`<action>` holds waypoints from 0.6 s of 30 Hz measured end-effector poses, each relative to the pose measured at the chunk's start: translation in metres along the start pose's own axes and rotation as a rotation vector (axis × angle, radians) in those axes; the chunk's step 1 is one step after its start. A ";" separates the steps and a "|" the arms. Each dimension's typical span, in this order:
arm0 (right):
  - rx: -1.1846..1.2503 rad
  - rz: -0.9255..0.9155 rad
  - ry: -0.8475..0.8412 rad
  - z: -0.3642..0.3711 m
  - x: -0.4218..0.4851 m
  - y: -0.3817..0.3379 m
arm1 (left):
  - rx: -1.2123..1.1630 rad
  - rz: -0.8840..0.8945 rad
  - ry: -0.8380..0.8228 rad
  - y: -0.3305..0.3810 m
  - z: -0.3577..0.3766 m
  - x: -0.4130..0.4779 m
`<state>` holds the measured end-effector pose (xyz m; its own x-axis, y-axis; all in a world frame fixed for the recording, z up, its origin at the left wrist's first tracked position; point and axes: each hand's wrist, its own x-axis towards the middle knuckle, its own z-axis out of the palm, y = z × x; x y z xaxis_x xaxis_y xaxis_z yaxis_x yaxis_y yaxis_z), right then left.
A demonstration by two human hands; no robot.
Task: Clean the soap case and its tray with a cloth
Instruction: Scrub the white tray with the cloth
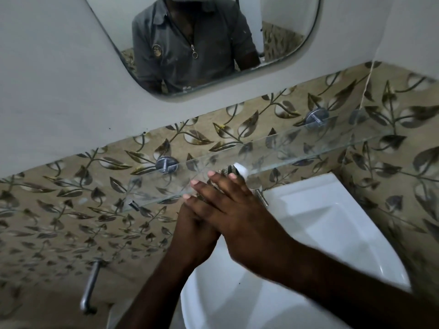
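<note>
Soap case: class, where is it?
In the head view, the soap case shows its white end mid-frame, just past the fingertips of the right hand, at the front edge of the glass shelf, above the white sink.

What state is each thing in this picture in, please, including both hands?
Cloth, mostly covered by the fingers.
Left hand, underneath; its grip is hidden.
Right hand, fingers straight, laid over the cloth and left hand.
Soap case, white, one end showing past the fingertips.
Glass shelf, mounted on the wall.
Tap, no water visible.
Sink, white, no water seen.
</note>
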<state>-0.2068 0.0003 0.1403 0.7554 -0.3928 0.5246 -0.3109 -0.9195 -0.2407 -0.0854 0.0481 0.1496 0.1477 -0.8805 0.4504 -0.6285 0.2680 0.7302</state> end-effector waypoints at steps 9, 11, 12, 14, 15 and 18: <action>1.432 0.500 0.037 -0.012 -0.009 0.068 | -0.510 -0.297 0.156 -0.004 -0.009 -0.005; 1.519 0.555 0.085 -0.002 -0.015 0.066 | -0.553 -0.296 0.101 -0.006 -0.008 -0.003; 1.501 0.575 0.108 0.001 -0.017 0.064 | -0.533 -0.306 0.083 -0.008 -0.005 -0.005; 1.413 0.605 0.121 0.003 -0.019 0.067 | -0.487 -0.350 0.019 -0.010 -0.003 -0.008; 1.356 0.606 0.097 0.002 -0.021 0.070 | -0.483 -0.371 -0.045 -0.013 -0.004 -0.010; 1.177 0.549 -0.052 -0.003 -0.028 0.073 | -0.497 -0.431 -0.279 -0.017 -0.012 -0.014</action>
<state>-0.2526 -0.0558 0.1102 0.7214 -0.6848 0.1031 0.0845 -0.0607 -0.9946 -0.0677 0.0609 0.1369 0.0623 -0.9976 -0.0310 -0.1255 -0.0387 0.9913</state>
